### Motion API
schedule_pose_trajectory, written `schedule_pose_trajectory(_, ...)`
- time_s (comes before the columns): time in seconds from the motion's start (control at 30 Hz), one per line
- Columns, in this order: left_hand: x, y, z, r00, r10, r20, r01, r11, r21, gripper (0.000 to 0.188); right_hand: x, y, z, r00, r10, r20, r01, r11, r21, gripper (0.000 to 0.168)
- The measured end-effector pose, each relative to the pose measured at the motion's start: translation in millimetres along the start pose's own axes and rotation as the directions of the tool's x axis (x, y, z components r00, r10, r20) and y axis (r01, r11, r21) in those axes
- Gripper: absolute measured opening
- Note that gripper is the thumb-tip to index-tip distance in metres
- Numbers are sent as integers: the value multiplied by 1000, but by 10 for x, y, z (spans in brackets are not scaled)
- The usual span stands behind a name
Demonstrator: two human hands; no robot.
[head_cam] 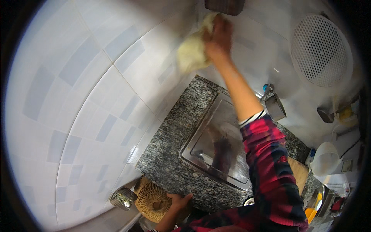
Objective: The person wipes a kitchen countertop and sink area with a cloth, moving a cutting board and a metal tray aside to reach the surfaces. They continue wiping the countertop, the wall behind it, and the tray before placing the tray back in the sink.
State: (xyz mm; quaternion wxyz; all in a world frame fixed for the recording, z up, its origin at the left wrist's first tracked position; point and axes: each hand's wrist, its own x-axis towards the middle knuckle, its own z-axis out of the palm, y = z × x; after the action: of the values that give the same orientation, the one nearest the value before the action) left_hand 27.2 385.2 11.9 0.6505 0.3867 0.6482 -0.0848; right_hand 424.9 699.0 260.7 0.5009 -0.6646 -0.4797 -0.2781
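My right hand [218,37] presses a pale yellow cloth [192,53] to the white tiled wall [156,66] near the corner, below a dark rack [224,6]. Both hand and cloth are blurred. Low in the view, my left hand [179,201] rests at the front edge of the speckled granite counter [171,145], its thumb and a finger apart; the other fingers are hidden. Beside it is a round woven basket [150,197]. Under my right arm lies a shiny rectangular steel basin or tray [211,145] with a raised rim, partly covered by the sleeve.
A tap [268,89] and a steel mug [275,108] stand right of my forearm. On the right wall hangs a white perforated colander [321,50]. Further along are a wooden board [298,174] and a white plastic container [325,159]. A metal holder [124,198] sits at lower left.
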Motion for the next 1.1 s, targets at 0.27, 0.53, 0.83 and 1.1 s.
schedule_pose_trajectory(0.27, -430, 479, -9, 992, 2, 125, 20, 985, -172, 91, -1229, 637, 700, 954, -53, 296, 166, 914, -370, 61)
schedule_pose_trajectory(0.53, 17, -10, -3, 975, 210, 76, -217, 971, 99, 87, -1301, 610, 215, 870, 479, 112, -488, 870, 72, 51)
schedule_pose_trajectory(0.83, -63, -70, 29, 972, 222, 79, -186, 928, -324, 104, -87, 532, -515, 925, -285, -251, 91, 808, -582, 54)
schedule_pose_trajectory(1.1, 7, -127, 26, 985, 163, -61, -160, 986, 42, 120, 65, 225, 631, 929, -371, 6, 290, 716, -636, 43)
